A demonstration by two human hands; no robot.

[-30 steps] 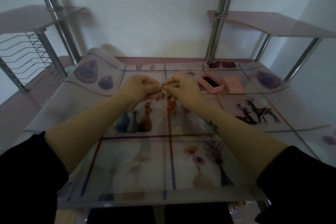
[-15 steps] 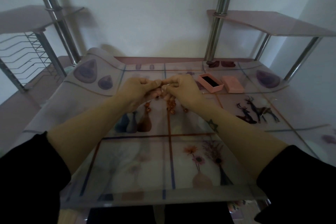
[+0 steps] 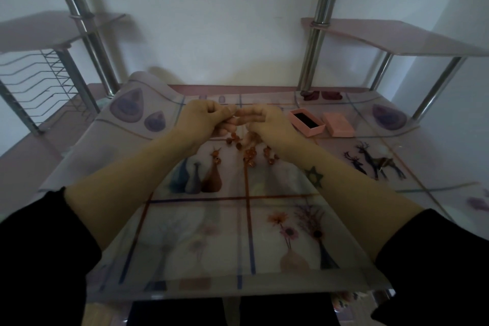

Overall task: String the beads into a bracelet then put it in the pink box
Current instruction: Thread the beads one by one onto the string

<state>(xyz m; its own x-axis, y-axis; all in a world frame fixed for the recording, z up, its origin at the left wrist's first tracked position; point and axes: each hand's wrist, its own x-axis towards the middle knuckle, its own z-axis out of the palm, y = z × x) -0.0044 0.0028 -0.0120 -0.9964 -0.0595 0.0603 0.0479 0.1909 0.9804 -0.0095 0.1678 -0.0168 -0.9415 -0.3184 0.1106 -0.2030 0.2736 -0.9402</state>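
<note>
My left hand [image 3: 205, 120] and my right hand [image 3: 266, 124] are raised together over the middle of the table, fingertips pinched and almost touching. Something very small is held between them; the cord itself is too thin to make out. Several orange beads [image 3: 250, 153] lie loose on the mat just below and in front of the hands. Beside my right hand stands the open pink box [image 3: 307, 122], black inside, with its pink lid [image 3: 339, 124] flat on the table next to it.
A printed plastic mat [image 3: 238, 233] covers the table to its front edge. Chrome posts [image 3: 316, 34] rise at the back, carrying a pink shelf [image 3: 397, 37] on the right. A wire rack [image 3: 34, 82] sits at the left.
Both hands have stayed together at the same spot, with only small finger movements; my left fingers have curled a little tighter. The beads and the box have not moved.
</note>
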